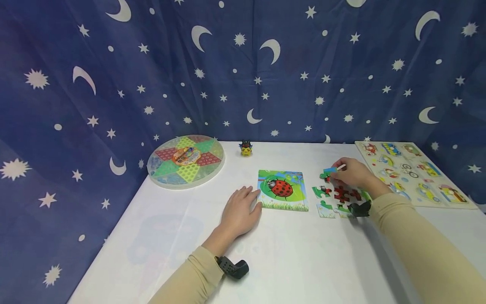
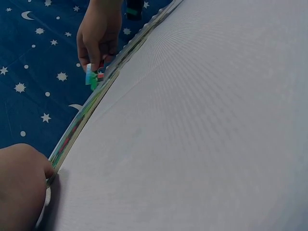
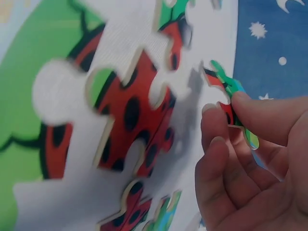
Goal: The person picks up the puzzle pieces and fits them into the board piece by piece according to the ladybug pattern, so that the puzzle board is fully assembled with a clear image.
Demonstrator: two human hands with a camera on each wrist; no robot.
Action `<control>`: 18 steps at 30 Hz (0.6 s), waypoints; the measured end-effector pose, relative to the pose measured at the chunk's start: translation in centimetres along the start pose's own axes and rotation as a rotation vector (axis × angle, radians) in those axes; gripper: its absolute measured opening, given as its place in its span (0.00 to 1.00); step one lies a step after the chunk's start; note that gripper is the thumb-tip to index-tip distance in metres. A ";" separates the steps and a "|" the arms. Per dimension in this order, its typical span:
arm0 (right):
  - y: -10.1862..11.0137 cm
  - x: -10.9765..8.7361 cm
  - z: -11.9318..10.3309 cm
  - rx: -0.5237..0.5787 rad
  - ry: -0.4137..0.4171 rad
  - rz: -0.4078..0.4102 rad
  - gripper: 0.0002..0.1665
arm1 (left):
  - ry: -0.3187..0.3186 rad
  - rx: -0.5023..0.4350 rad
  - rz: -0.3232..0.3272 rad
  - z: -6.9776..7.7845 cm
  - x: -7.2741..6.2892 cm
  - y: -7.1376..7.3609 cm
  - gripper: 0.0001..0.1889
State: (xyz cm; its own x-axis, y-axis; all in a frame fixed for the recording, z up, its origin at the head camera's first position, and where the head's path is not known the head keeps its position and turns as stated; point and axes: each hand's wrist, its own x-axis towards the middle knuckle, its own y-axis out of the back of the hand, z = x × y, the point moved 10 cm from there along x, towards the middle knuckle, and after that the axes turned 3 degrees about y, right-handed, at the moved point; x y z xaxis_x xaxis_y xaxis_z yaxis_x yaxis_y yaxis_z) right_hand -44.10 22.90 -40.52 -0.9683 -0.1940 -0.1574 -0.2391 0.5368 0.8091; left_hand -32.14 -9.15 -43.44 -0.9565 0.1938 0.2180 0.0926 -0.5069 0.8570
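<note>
My right hand [image 1: 353,172] pinches a jigsaw puzzle piece [image 3: 235,91] between thumb and fingers, raised off the white table; green, red and blue show on it. Below and around that hand lie several loose pieces, among them a red black-spotted piece [image 3: 132,113] and a grassy corner piece [image 1: 325,210]. To their left is a square ladybug picture board [image 1: 282,204], flat on the table. My left hand [image 1: 240,211] rests palm down beside it, fingers extended, fingertips right at the board's left edge. In the left wrist view the board shows edge-on.
A round star-patterned game board [image 1: 182,179] lies at the back left. Near the curtain [image 1: 288,84] stands a small yellow and dark figurine [image 1: 246,148]. At the right is a large vehicle picture board [image 1: 411,185], close to my right forearm.
</note>
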 end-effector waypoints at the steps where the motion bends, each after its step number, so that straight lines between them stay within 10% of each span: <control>1: -0.1 0.0 -0.3 0.018 0.011 0.001 0.23 | 0.000 0.001 0.002 0.0 0.0 0.0 0.25; 18: -2.1 0.8 -4.3 0.147 0.080 -0.025 0.20 | -0.004 0.006 0.000 0.1 0.1 0.1 0.25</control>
State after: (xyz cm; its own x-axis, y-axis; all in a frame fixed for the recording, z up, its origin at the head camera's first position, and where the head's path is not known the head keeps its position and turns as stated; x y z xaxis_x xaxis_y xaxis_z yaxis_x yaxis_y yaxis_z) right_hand -44.09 18.07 -39.85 -0.9545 -0.2703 -0.1263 -0.2768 0.6445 0.7127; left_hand -32.23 -9.13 -43.26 -0.9553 0.1970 0.2203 0.0948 -0.5018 0.8598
